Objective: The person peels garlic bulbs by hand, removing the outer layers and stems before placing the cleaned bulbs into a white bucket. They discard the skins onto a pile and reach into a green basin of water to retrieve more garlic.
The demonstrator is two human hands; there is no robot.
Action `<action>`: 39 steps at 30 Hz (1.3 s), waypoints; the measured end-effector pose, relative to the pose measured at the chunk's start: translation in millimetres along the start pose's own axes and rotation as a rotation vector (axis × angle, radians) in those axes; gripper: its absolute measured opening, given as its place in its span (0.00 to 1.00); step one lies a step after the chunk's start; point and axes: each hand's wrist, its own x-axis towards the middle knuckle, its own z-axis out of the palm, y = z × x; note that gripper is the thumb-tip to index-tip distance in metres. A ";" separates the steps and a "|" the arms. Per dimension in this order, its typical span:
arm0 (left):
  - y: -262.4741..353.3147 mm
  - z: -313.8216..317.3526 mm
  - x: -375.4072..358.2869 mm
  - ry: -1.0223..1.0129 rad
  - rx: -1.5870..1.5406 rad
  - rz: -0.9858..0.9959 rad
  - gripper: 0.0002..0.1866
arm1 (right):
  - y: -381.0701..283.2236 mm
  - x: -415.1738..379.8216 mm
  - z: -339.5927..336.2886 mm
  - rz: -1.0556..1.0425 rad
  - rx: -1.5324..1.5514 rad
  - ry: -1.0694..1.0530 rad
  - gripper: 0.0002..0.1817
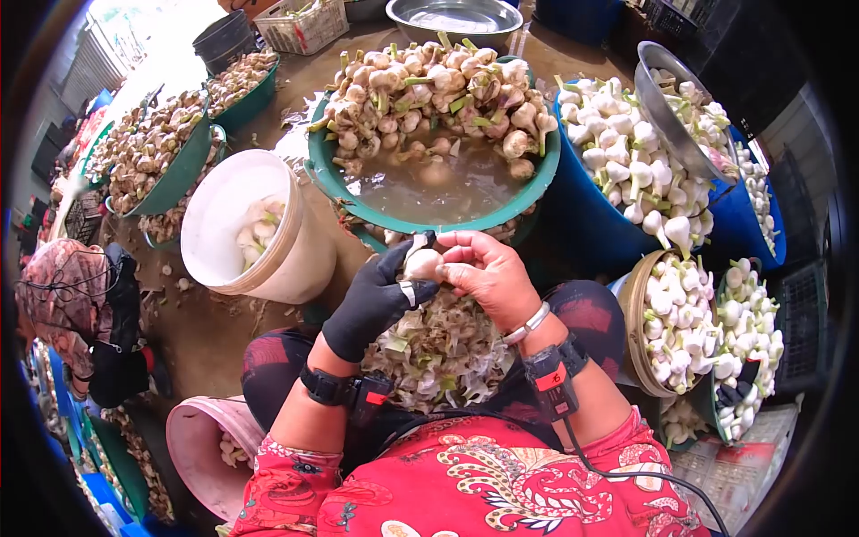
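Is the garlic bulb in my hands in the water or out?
Out. Your left hand and right hand hold the bulb outside the green tub, over loose peelings.

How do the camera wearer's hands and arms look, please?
The left hand has a black glove; the right hand is bare, with a silvery bracelet. Both forearms bear strapped black-and-red devices, the right one trailing a black cable. Sleeves are patterned red.

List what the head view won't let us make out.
Garlic bulb, underside: covered by left hand and right hand, head view.
Green tub, floor: hidden by murky water and heaped garlic, head view.
Blue drum, top: cut off by head view's upper edge.
Pink bucket, right end: behind sleeve, head view.
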 end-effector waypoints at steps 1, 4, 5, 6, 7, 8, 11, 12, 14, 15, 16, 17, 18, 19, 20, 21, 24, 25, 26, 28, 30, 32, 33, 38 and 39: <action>-2.3 0.0 -0.2 0.010 0.165 0.131 0.39 | -0.8 0.1 1.3 0.017 -0.068 -0.009 0.14; -1.0 -0.4 -4.6 0.058 0.342 0.172 0.40 | -3.6 -5.3 4.6 0.047 -0.140 -0.004 0.14; 2.0 0.6 -5.5 0.073 0.372 0.205 0.41 | -5.1 -5.6 6.7 0.050 -0.129 0.006 0.15; 3.6 0.0 -6.2 0.078 0.368 0.209 0.41 | -5.5 -5.7 9.7 0.053 -0.112 0.014 0.16; 4.4 -0.9 -7.7 0.090 0.333 0.210 0.42 | -4.7 -6.1 12.4 0.055 -0.116 0.009 0.16; 4.4 -1.1 -9.4 0.100 0.297 0.211 0.43 | -3.6 -6.6 14.0 0.023 -0.136 -0.022 0.17; -2.6 2.1 -10.8 0.082 0.132 0.279 0.41 | -9.4 -9.0 19.7 0.054 -0.154 -0.078 0.20; -2.4 1.3 -11.8 0.085 0.129 0.280 0.41 | -11.3 -9.5 21.9 0.116 -0.145 -0.101 0.21; 1.4 0.3 -13.7 0.088 0.329 0.366 0.35 | -6.1 -10.8 24.6 0.139 -0.024 -0.086 0.21; 5.1 2.1 -15.8 0.087 0.327 0.368 0.35 | -4.4 -10.9 24.3 0.161 0.096 -0.071 0.21; 10.5 4.8 -19.0 0.105 0.223 0.345 0.30 | -4.9 -10.3 22.0 0.160 0.094 -0.071 0.21; 13.1 6.6 -21.0 0.121 0.120 0.319 0.25 | -5.4 -9.8 18.8 0.215 0.272 -0.058 0.18; 12.4 5.3 -22.7 0.118 0.121 0.317 0.25 | -4.9 -10.0 16.4 0.270 0.452 -0.043 0.15; 11.8 2.2 -24.8 0.146 0.080 0.222 0.21 | -3.0 -10.7 14.6 0.260 0.489 -0.046 0.13; 11.3 -0.1 -25.4 0.172 0.039 0.127 0.18 | -2.4 -12.0 13.6 0.258 0.490 -0.042 0.13; 9.8 -1.0 -23.5 0.182 -0.024 0.139 0.15 | -2.6 -13.0 12.3 0.220 0.552 -0.048 0.14; 8.3 -13.3 -22.0 0.148 -0.285 0.031 0.13 | -3.2 -10.6 3.1 0.147 0.657 -0.061 0.20; 3.4 -18.2 -17.7 0.203 -0.019 -0.050 0.15 | -3.7 -10.2 0.6 0.114 0.638 -0.044 0.20; -8.0 -20.3 -13.9 0.202 -0.018 -0.049 0.15 | -4.3 -9.6 -0.8 0.084 0.616 -0.030 0.21; -28.6 -23.3 -9.9 0.271 0.641 0.271 0.20 | -7.6 -10.8 0.7 0.088 0.590 -0.030 0.23; -13.9 -8.3 -6.9 0.241 0.391 0.361 0.23 | -2.8 -12.5 1.5 0.100 0.578 -0.088 0.25; 9.9 -1.2 -11.6 0.136 -0.280 -0.008 0.22 | 6.3 -13.6 1.2 0.117 0.538 -0.091 0.25; 13.0 0.8 -13.0 0.119 -0.297 -0.006 0.22 | 10.6 -13.9 1.5 0.099 0.369 -0.081 0.26; 7.8 -0.3 -9.8 0.078 -0.355 0.005 0.20 | 4.4 -15.6 11.9 -0.056 0.004 -0.127 0.28; 6.5 -0.4 -9.5 0.083 -0.359 -0.032 0.20 | 2.9 -16.3 12.2 -0.059 -0.008 -0.134 0.27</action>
